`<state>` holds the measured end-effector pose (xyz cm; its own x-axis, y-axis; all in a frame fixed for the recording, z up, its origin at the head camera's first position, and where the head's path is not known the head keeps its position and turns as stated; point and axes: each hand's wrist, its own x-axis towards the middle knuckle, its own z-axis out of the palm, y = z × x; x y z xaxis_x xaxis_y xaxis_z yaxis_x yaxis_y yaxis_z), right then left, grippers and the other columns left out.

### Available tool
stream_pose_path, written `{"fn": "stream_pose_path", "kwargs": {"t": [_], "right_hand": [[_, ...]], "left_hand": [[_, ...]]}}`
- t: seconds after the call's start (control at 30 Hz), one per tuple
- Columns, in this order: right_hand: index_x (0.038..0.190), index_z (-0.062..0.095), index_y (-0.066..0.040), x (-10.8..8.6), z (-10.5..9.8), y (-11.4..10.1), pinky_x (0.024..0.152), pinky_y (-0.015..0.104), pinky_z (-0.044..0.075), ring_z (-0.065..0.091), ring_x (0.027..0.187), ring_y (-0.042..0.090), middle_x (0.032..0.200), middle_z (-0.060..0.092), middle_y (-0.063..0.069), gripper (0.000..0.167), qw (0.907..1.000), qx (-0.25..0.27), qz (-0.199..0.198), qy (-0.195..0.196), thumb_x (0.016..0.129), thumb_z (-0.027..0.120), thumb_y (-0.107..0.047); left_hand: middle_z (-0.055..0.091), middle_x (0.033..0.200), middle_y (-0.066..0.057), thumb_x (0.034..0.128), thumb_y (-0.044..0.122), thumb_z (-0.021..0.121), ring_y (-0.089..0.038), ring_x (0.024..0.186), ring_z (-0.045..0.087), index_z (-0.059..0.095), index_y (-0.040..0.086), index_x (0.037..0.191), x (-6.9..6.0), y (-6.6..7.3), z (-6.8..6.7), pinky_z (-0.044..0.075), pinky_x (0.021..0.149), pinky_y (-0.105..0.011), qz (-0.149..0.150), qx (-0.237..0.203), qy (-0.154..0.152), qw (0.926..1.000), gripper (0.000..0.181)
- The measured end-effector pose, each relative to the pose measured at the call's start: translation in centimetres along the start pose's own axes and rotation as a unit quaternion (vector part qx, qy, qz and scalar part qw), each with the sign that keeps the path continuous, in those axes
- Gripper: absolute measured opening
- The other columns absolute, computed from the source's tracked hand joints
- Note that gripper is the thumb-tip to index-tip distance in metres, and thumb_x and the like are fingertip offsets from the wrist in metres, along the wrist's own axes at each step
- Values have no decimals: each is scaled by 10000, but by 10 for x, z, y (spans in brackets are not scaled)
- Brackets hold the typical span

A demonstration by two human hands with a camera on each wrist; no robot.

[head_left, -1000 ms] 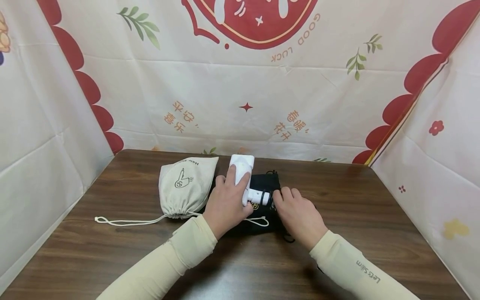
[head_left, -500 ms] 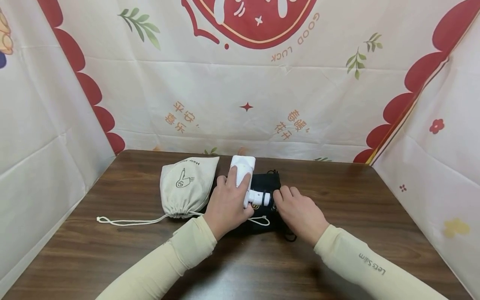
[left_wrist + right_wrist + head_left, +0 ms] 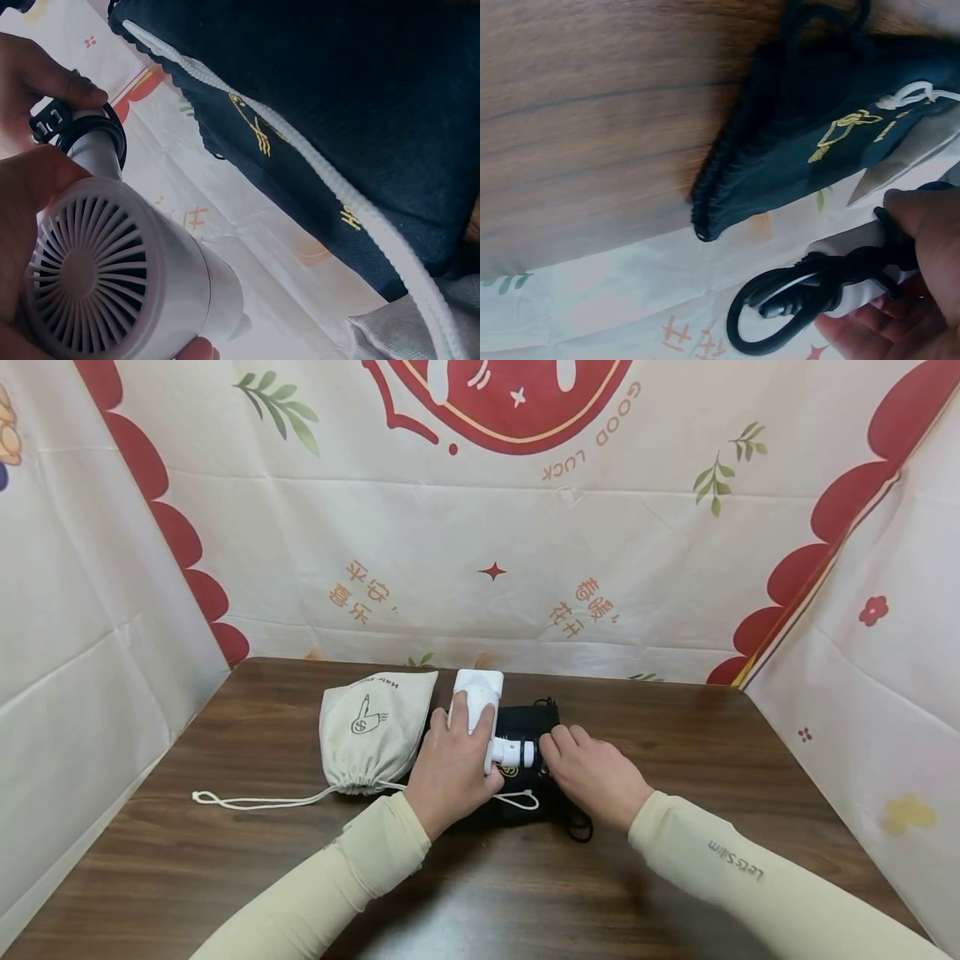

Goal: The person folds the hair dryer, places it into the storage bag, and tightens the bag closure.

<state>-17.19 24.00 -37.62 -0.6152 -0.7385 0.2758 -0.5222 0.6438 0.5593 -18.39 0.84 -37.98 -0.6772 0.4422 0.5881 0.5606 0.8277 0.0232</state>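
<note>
My left hand [image 3: 453, 764] grips the body of a white hair dryer [image 3: 480, 680], held above a black drawstring bag [image 3: 531, 722]. The dryer's round slatted intake grille [image 3: 82, 274] faces the left wrist camera. Black cord [image 3: 120, 142] is wound about the handle, which points right. My right hand [image 3: 596, 777] pinches cord and handle end, thumb on the wraps. In the right wrist view a cord loop [image 3: 826, 271] hangs off the handle's end. The black plug [image 3: 51, 120] shows beside the right fingers in the left wrist view.
A beige drawstring bag [image 3: 375, 718] with a printed hair dryer picture lies left of the black bag, partly over it. Its white cord [image 3: 262, 802] trails left across the wooden table [image 3: 225, 877]. A printed cloth backdrop [image 3: 480, 527] rises behind the table.
The hair dryer and both hands have shifted slightly left. Both hands keep their holds, and the bags lie where they were.
</note>
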Motion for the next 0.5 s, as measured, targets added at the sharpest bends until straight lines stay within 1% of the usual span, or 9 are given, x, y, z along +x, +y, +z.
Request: {"fn": "stream_pose_path", "kwargs": {"t": [0.1, 0.17, 0.27, 0.33, 0.43, 0.5], "right_hand": [[1004, 526, 36, 1, 1, 3, 478, 264, 454, 477, 697, 217, 899, 506, 139, 161, 9999, -32, -145, -9, 891, 636, 7], [1007, 527, 40, 2, 1, 4, 490, 267, 459, 477, 698, 220, 901, 506, 141, 109, 9997, -38, -224, -40, 917, 580, 9], [1027, 532, 46, 1, 2, 5, 502, 273, 477, 493, 716, 225, 918, 511, 149, 114, 9996, 10, -283, -67, 929, 563, -1], [1041, 534, 49, 1, 3, 7, 516, 278, 489, 504, 730, 231, 926, 513, 154, 140, 9995, 10, -306, -64, 923, 586, -5], [1063, 527, 52, 1, 3, 10, 530, 276, 495, 509, 748, 236, 934, 509, 158, 228, 9993, -64, -373, -51, 890, 657, -22], [1080, 528, 57, 2, 2, 12, 544, 282, 500, 516, 764, 247, 944, 512, 164, 248, 9991, -123, -414, -37, 884, 661, -15]], "left_hand": [[481, 1303, -335, 681, 305, 760, -451, 906, 533, 574, 27, 1349, 0, 0, -1, 511, 764, -483, 2, 25, -17, 10000, 746], [482, 1304, -335, 681, 300, 758, -453, 904, 535, 573, 26, 1350, 0, 1, -1, 516, 753, -483, 8, 38, -23, 10000, 746], [481, 1306, -337, 681, 293, 751, -458, 907, 534, 574, 23, 1346, -1, 1, -1, 522, 743, -484, 16, 58, 30, 10000, 739], [480, 1307, -338, 681, 286, 744, -459, 910, 531, 576, 24, 1341, -2, 1, 0, 524, 729, -483, 18, 41, 110, 9999, 730], [476, 1308, -338, 682, 281, 734, -466, 920, 527, 576, 24, 1334, -2, 2, 1, 525, 713, -482, 18, 23, 242, 9997, 719], [476, 1303, -337, 682, 279, 728, -471, 925, 526, 576, 24, 1327, -1, 2, 1, 525, 707, -481, 7, 3, 329, 9995, 710]]}}
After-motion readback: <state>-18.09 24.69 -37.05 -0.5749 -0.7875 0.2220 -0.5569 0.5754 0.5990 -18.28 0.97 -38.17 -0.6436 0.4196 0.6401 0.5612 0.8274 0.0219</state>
